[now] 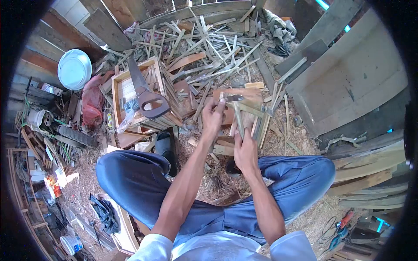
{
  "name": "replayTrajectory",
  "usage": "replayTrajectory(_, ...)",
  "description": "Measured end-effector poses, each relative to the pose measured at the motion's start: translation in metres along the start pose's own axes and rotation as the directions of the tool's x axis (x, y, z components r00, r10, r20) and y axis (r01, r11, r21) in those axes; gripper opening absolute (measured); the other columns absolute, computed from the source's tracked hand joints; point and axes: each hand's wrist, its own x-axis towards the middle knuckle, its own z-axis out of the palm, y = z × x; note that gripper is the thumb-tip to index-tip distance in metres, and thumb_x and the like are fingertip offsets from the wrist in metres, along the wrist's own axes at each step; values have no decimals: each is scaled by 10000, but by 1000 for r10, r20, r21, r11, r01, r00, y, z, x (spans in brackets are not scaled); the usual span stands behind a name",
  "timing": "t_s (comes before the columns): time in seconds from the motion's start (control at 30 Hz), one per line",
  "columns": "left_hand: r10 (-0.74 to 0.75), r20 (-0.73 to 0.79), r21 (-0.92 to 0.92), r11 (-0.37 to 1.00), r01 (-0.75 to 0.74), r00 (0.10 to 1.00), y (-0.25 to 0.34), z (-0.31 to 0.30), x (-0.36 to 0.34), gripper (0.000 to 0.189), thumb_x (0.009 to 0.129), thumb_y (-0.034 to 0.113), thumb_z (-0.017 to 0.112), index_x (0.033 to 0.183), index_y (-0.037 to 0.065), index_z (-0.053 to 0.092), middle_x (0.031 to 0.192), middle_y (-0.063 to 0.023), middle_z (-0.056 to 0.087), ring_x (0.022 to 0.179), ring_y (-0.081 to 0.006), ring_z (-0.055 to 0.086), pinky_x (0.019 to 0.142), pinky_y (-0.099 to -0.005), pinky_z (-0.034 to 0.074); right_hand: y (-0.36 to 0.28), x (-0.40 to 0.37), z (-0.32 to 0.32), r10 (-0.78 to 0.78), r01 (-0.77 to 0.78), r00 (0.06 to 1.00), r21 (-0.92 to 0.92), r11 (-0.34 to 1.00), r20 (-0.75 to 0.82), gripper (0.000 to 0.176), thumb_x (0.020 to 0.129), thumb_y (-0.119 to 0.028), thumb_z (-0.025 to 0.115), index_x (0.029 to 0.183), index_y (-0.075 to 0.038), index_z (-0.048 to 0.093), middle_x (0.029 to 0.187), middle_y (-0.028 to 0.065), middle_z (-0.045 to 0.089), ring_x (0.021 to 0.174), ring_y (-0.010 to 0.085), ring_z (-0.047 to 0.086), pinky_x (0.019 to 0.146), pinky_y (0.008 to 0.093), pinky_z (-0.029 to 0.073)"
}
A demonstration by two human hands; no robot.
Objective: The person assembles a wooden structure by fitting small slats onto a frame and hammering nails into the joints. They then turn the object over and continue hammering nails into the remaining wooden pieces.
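Observation:
My right hand [246, 150] is closed around the wooden handle of a hammer [238, 117], whose dark head lies near my left fingertips. My left hand [213, 115] is closed in a pinch beside the hammer head; what its fingertips hold is too small to make out. Below both hands, between my legs, is a small wooden frame [254, 109] of pale slats, with a reddish-brown board [248, 93] at its far side. Left of my hands, a handsaw [153, 104] rests across a stack of wooden frames [163, 80], beside a clear plastic bag [127, 119].
Loose wood strips [209, 50] are heaped at the back. Large panels [348, 78] lean on the right, above stacked curved boards [370, 169]. A white basin [74, 69] and a red sack [92, 100] are on the left. Sawdust covers the floor; a corded tool [339, 237] lies lower right.

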Motion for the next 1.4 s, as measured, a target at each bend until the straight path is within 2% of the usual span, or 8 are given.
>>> replayTrajectory(0.33, 2, -88, 119, 993, 9, 996, 3, 6, 0, 264, 965, 274, 601, 814, 62, 552, 688, 7, 530, 530, -69, 440, 447, -228, 355, -12, -1, -14, 83, -84, 996, 8, 996, 25, 237, 983, -198, 503, 973, 38, 496, 706, 322, 592, 708, 506, 607, 586, 526, 446)
replayTrajectory(0.47, -12, -42, 134, 991, 18, 999, 4, 10, -4, 246, 966, 253, 599, 825, 55, 558, 672, 0, 521, 519, -67, 437, 444, -229, 348, -3, -5, -5, -52, 95, 976, 200, 975, -212, 267, 981, -216, 507, 1000, 51, 512, 723, 326, 601, 722, 505, 609, 595, 535, 447)
replayTrajectory(0.6, 71, -28, 113, 991, -68, 997, -14, 2, 9, 255, 962, 249, 603, 812, 50, 548, 651, 4, 502, 519, -67, 441, 443, -233, 341, -2, 1, -5, 4, -4, 1000, 16, 1000, 8, 286, 996, -213, 490, 1084, 58, 516, 670, 289, 591, 671, 483, 614, 564, 516, 440)
replayTrajectory(0.7, 49, -44, 116, 992, -44, 998, 3, 10, -2, 265, 966, 241, 594, 786, 56, 531, 640, 8, 496, 520, -67, 431, 442, -236, 329, -16, -7, -10, -74, 146, 962, 267, 953, -261, 249, 988, -214, 487, 962, 33, 493, 660, 290, 583, 649, 474, 611, 547, 520, 425)
replayTrajectory(0.8, 109, -63, 219, 971, -93, 992, -1, 10, -1, 270, 966, 249, 592, 783, 61, 529, 637, 11, 493, 521, -62, 423, 449, -235, 334, -4, -2, -4, 129, -131, 991, 114, 985, 26, 264, 993, -224, 480, 974, 39, 495, 661, 286, 582, 638, 468, 611, 546, 512, 430)
replayTrajectory(1.07, 49, -74, 128, 991, -39, 996, 10, 13, -7, 233, 935, 240, 641, 823, 37, 613, 674, -1, 577, 542, -51, 455, 473, -242, 355, 2, -6, -3, 21, 17, 984, 213, 977, -177, 273, 996, -237, 488, 1021, 34, 510, 664, 291, 585, 663, 471, 617, 563, 510, 438)
replayTrajectory(1.2, 45, -12, 110, 993, -44, 999, -7, 2, 6, 280, 969, 278, 595, 792, 72, 527, 715, -8, 564, 534, -62, 445, 455, -227, 342, 0, 1, -3, 75, -75, 996, 11, 997, 46, 270, 994, -227, 487, 1021, 41, 514, 704, 305, 607, 707, 467, 641, 592, 497, 471)
replayTrajectory(1.4, 29, -18, 154, 988, -26, 999, 6, 9, -5, 256, 975, 258, 582, 802, 82, 513, 687, 12, 505, 534, -68, 431, 471, -236, 354, -4, -5, -5, 1, 71, 962, 252, 965, -272, 309, 977, -207, 512, 1091, 79, 544, 767, 316, 605, 732, 494, 608, 658, 519, 452)
